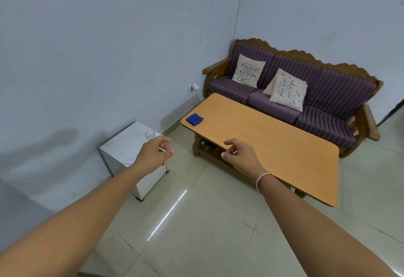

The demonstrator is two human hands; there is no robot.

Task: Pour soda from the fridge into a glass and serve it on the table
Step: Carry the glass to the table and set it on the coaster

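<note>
A small white fridge (124,152) stands against the left wall, its door shut. An empty clear glass (150,134) sits on its top near the right corner. My left hand (153,153) hovers in front of the fridge, just below the glass, fingers loosely curled and holding nothing. My right hand (241,156) hangs over the near edge of the long wooden table (273,145), fingers apart and empty. No soda bottle is in view.
A folded blue cloth (194,119) lies at the table's far left corner. Behind the table stands a purple striped wooden sofa (323,93) with two printed cushions. Pale floor tiles (207,222) stretch between me and the furniture.
</note>
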